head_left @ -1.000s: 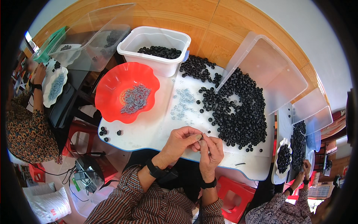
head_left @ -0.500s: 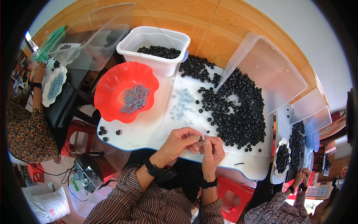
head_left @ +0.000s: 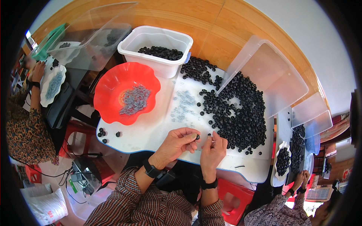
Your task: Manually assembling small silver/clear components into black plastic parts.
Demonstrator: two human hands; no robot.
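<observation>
Between the thumb and forefinger of my left hand (head_left: 177,143) is a small round black ring-shaped part (head_left: 197,137). Just right of it, my right hand (head_left: 213,152) has its fingers curled in, thumb and forefinger close together. Anything between those fingertips is too small to make out. A single black piece (head_left: 209,134) lies on the table by the right fingertips. Beyond my hands, a large heap of similar black parts (head_left: 241,113) covers the right of the white table (head_left: 151,137). Small grey-blue pieces (head_left: 184,103) are scattered left of the heap.
A red scalloped bowl (head_left: 109,83) holds more grey-blue pieces. Behind it stands a white tub (head_left: 154,64) of black parts. A clear plastic bin (head_left: 279,75) lies tipped over the heap. Several loose black parts (head_left: 102,133) sit at the left edge. Other people work on both sides.
My hands have drawn apart, from meeting at the black part to a small gap. The part stays in my left fingers, and the right hand has pulled slightly away. The view has shifted slightly.
</observation>
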